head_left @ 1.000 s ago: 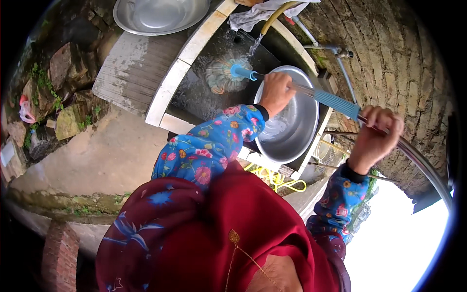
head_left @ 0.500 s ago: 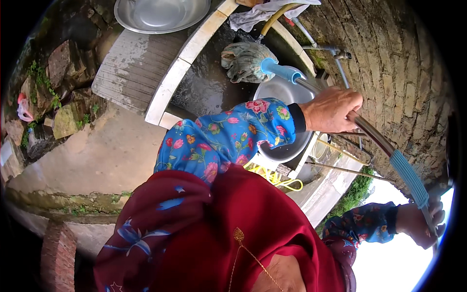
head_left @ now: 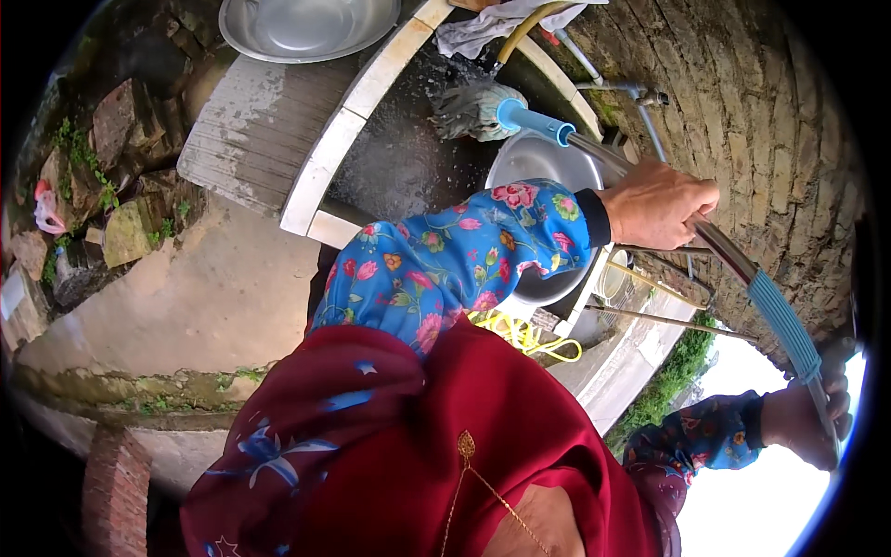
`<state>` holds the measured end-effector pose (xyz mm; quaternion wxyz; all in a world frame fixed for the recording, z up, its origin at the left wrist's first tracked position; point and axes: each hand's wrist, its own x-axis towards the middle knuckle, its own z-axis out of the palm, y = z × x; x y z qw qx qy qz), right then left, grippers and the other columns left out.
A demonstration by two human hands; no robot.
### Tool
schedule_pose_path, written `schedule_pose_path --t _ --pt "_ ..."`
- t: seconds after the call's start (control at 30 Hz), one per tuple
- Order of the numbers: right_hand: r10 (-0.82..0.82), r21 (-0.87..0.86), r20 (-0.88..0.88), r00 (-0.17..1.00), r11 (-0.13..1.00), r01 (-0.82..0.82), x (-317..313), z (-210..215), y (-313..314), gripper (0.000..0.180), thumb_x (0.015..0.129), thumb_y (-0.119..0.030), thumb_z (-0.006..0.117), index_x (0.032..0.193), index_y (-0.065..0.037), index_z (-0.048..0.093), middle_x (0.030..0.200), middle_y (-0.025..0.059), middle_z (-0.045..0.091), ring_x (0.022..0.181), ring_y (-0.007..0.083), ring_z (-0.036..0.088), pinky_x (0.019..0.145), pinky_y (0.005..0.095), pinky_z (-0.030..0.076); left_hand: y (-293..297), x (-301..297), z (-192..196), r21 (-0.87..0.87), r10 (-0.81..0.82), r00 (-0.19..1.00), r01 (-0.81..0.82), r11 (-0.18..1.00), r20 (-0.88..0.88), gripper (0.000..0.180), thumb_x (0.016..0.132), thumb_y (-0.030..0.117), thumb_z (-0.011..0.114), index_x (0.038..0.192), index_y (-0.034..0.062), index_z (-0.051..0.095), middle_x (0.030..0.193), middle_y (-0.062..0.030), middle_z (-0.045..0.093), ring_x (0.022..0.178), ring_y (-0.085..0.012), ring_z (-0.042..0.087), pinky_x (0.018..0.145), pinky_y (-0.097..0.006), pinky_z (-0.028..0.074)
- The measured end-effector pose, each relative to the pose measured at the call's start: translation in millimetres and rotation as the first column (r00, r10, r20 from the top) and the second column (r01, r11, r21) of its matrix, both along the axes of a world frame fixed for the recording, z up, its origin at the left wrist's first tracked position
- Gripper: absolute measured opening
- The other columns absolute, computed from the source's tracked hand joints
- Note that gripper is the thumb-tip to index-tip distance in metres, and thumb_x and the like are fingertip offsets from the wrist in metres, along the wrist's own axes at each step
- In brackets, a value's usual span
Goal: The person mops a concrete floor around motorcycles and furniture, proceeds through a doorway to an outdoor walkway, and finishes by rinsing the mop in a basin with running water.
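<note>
A mop (head_left: pixel 538 122) slants across the view with its wet grey-green strand head over the floor of a tiled washing trough (head_left: pixel 313 190). My left hand (head_left: pixel 661 206) is closed round its metal pole, well below the ribbed blue sleeve. At the far right edge, my right hand (head_left: pixel 806 425) wraps round the pole near its end, partly in dark shade. Beside the mop head, a hose (head_left: pixel 529 32) lets out water. A metal basin (head_left: pixel 531 160) stands in the trough, partly hidden behind my left sleeve.
Another metal basin (head_left: pixel 311 28) stands at the top, by a ribbed concrete slab (head_left: pixel 243 139). A brick wall (head_left: pixel 742 121) with pipes (head_left: pixel 650 125) rises to the right. Yellow cord (head_left: pixel 529 339) lies below the trough. Loose stones (head_left: pixel 130 227) are at the left.
The mop head has swung slightly up, its strands spreading leftward. My left hand has moved a little to the right with the pole; my right hand shifted slightly, still gripping.
</note>
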<state>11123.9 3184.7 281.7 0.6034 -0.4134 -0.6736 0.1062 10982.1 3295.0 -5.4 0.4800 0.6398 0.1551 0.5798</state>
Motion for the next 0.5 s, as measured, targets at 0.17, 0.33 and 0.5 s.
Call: schedule_pose_path --t 0.17,0.33,0.5 --pt "-0.038 0.205 -0.053 0.998 0.978 0.048 -42.7 -57.6 8.5 0.030 0.069 -0.034 0.052 0.048 -0.018 0.037 0.053 -0.0032 0.037 0.055 0.0156 0.039 0.061 0.0305 0.029 -3.2 -0.6 -40.4 -0.028 0.036 0.999 -0.036 0.999 -0.004 0.017 0.067 0.008 0.057 0.076 0.0099 0.042 0.062 -0.0025 0.050 0.059 -0.0228 0.051 0.062 -0.036 0.033" --pt "0.276 -0.399 -0.065 0.959 0.873 -0.279 -92.3 -237.5 37.0 0.035 0.089 -0.032 0.044 0.065 -0.009 0.034 0.060 0.0056 0.040 0.058 0.0230 0.048 0.065 0.0426 0.041 -6.6 12.2 -195.8 -0.187 0.443 0.831 -0.520 0.833 -0.337 0.020 0.065 0.013 0.068 0.070 0.0096 0.048 0.073 -0.0046 0.051 0.080 -0.0276 0.047 0.070 -0.038 0.033" --pt "0.149 -0.297 -0.119 0.982 0.938 -0.178 -65.1 -106.8 23.4 0.043 0.087 -0.039 0.045 0.056 -0.017 0.027 0.054 -0.0030 0.027 0.052 0.0145 0.035 0.063 0.0335 0.033 -10.5 22.6 -81.5 -0.204 0.345 0.938 -0.345 0.916 -0.037 0.021 0.063 0.012 0.066 0.062 0.0088 0.045 0.059 -0.0059 0.049 0.064 -0.0264 0.049 0.063 -0.037 0.031"
